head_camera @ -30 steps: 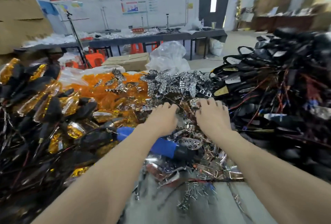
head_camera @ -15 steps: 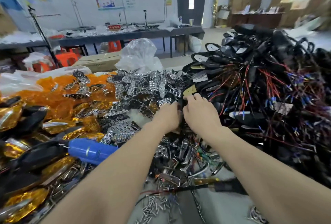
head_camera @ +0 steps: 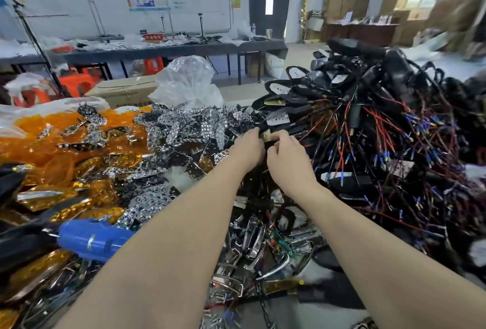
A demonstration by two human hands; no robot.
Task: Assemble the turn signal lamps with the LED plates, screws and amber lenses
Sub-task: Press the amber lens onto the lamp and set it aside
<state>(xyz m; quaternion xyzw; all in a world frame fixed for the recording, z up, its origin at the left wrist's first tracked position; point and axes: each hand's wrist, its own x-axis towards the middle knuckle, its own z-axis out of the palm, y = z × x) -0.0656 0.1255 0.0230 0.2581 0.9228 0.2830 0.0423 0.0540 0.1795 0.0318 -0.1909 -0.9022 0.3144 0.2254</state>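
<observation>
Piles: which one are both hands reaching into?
The black wired pile on the right: at its left edge the left hand and right hand pinch a black housing. The chrome pile and amber pile lie further left.

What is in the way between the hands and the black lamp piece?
Nothing visible: the left hand and right hand both grip the black lamp piece. Red and black wires lie tangled right beside it.

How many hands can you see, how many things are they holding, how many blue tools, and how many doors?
Hands: 2 (left hand, right hand)
Black lamp housing gripped by both hands: 1
Blue screwdriver: 1
Dark door: 1
Total: 5
</observation>
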